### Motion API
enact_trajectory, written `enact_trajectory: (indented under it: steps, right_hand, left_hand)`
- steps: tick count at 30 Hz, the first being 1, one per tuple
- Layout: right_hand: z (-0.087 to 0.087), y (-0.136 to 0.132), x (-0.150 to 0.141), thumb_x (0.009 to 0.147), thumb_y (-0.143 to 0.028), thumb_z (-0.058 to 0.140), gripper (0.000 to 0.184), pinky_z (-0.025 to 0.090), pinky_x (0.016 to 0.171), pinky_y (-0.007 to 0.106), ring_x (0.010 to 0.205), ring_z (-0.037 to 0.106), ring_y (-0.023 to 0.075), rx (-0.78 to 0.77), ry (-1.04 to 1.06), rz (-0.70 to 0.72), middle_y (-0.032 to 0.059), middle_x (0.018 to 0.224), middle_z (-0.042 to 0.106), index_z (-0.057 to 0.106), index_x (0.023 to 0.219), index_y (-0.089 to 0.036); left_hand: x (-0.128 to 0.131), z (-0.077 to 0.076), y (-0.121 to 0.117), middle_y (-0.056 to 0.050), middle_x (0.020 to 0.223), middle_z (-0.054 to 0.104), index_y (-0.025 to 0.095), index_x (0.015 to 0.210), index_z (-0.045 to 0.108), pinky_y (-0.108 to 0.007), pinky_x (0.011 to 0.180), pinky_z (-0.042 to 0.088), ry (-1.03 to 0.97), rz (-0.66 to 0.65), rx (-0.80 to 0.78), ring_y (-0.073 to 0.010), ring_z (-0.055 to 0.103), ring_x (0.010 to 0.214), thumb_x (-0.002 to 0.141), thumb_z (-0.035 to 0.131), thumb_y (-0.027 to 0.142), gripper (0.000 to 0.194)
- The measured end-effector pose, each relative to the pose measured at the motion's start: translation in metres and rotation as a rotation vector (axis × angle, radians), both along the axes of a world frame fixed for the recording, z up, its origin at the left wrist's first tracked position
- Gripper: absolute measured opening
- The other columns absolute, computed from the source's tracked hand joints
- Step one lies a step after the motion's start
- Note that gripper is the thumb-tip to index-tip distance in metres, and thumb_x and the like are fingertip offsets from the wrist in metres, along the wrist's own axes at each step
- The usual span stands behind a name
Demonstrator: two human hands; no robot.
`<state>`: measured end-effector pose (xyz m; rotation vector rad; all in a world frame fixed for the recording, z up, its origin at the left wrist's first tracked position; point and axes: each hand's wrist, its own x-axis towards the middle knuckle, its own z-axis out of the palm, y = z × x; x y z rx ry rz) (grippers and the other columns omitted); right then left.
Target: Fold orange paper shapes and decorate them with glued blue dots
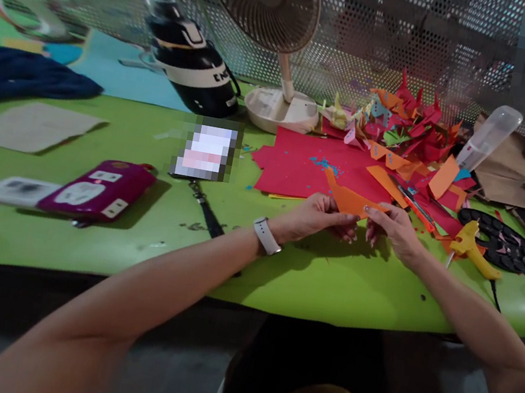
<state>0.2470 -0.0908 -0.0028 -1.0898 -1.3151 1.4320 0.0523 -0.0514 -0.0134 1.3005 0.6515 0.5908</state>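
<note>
Between my two hands is a piece of folded orange paper (350, 200), held just above the front of the green tabletop. My left hand (317, 218), with a white band on its wrist, pinches the paper's left part between thumb and fingers. At the paper's right end, my right hand (395, 228) grips it the same way. Behind the paper lie red sheets (294, 161) sprinkled with small blue scraps (323, 165). Orange strips and a pen-like tool (416, 206) rest to the right of these sheets.
A yellow glue gun (470, 246) and a black round tray (507, 246) lie at right. Folded paper shapes (417, 125) are heaped behind. A fan (282, 102), black bottle (191, 65), covered-screen phone (206, 153) and purple power bank-like box (101, 188) stand or lie leftward.
</note>
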Motion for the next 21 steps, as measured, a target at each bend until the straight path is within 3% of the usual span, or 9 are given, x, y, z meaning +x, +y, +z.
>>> enact_trajectory:
  steps: [4, 11, 19, 21]
  right_hand:
    - [-0.003, -0.001, -0.004, 0.067, -0.049, 0.080, 0.036, 0.049, 0.040, 0.018, 0.045, 0.058, 0.0088, -0.021, 0.020, 0.065, -0.0027, 0.056, 0.064, 0.065, 0.076, -0.017]
    - [-0.004, -0.001, -0.003, 0.072, -0.044, 0.078, 0.029, 0.045, 0.039, 0.019, 0.041, 0.054, 0.0085, 0.055, 0.048, 0.080, -0.0043, 0.048, 0.060, 0.064, 0.071, -0.018]
    - [0.006, 0.010, 0.016, 0.070, -0.042, 0.077, 0.033, 0.034, 0.032, 0.017, 0.032, 0.044, 0.0057, 0.081, -0.043, -0.067, -0.0047, 0.040, 0.055, 0.057, 0.057, -0.019]
    - [0.009, 0.015, 0.023, 0.069, -0.039, 0.075, 0.032, 0.033, 0.032, 0.017, 0.031, 0.040, 0.0050, 0.117, -0.016, -0.172, -0.0059, 0.038, 0.052, 0.054, 0.055, -0.020]
  left_hand:
    - [0.003, -0.001, -0.002, -0.008, 0.072, 0.076, 0.013, 0.075, 0.073, -0.024, 0.063, 0.059, -0.047, -0.020, 0.012, -0.0140, 0.071, 0.061, 0.071, 0.081, 0.047, 0.035]
    - [0.001, 0.004, -0.002, -0.007, 0.069, 0.075, 0.011, 0.074, 0.072, -0.024, 0.061, 0.058, -0.022, -0.060, -0.014, -0.0145, 0.070, 0.060, 0.065, 0.084, 0.050, 0.042]
    - [-0.007, 0.007, 0.005, -0.009, 0.068, 0.075, 0.009, 0.071, 0.072, -0.024, 0.060, 0.058, 0.019, -0.025, 0.002, -0.0132, 0.068, 0.057, 0.071, 0.082, 0.042, 0.034]
    - [-0.009, 0.007, 0.007, -0.009, 0.067, 0.074, 0.009, 0.071, 0.072, -0.024, 0.060, 0.058, 0.020, -0.006, 0.011, -0.0134, 0.068, 0.057, 0.071, 0.082, 0.041, 0.033]
